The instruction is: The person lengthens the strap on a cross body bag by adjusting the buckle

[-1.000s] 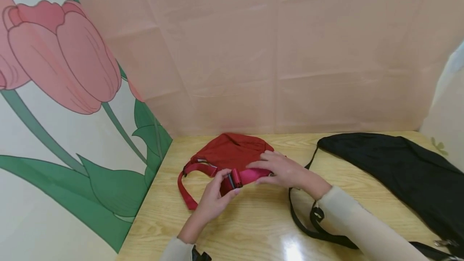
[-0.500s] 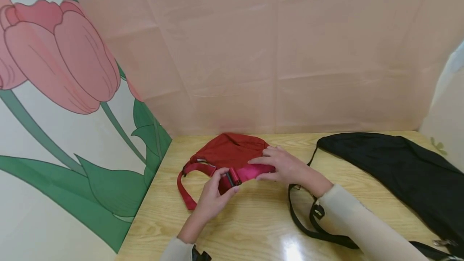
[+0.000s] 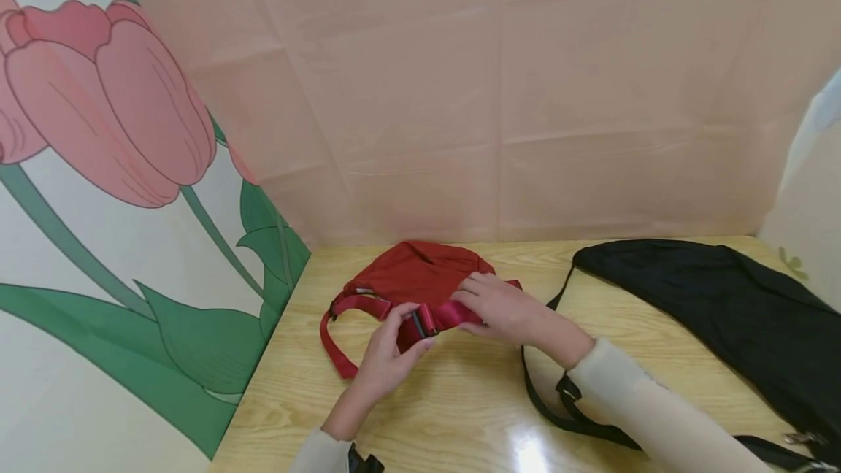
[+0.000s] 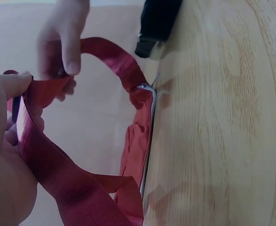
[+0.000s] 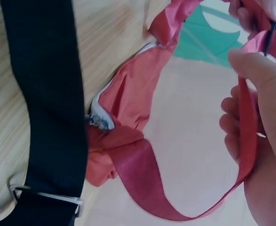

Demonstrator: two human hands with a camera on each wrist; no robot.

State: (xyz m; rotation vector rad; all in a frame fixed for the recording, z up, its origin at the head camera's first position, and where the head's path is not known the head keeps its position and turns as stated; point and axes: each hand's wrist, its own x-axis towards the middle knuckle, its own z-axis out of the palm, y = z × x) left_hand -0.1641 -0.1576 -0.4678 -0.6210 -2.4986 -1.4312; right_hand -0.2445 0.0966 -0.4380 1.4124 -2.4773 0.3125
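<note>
A red waist bag (image 3: 420,272) lies on the table in the head view, its strap raised at the front. With thumb and forefinger, my left hand (image 3: 384,360) pinches the strap's buckle (image 3: 425,321), which has a dark part. To the right of it, my right hand (image 3: 501,310) grips the strap between thumb and fingers. In the left wrist view the red strap (image 4: 74,183) loops from the buckle back to the bag. The right wrist view shows the strap running through my right hand (image 5: 272,113) and curving down to the bag's zippered end (image 5: 133,89).
A large black bag (image 3: 716,312) lies at the right of the wooden table (image 3: 453,422). Its black strap (image 3: 552,414) loops near my right forearm. A pinkish sheet (image 3: 499,93) hangs behind the table, and a tulip picture (image 3: 131,108) covers the left side.
My right hand shifted slightly right, then came back left, closer to the buckle. A strap end shows beyond it again. My left hand stays at the buckle.
</note>
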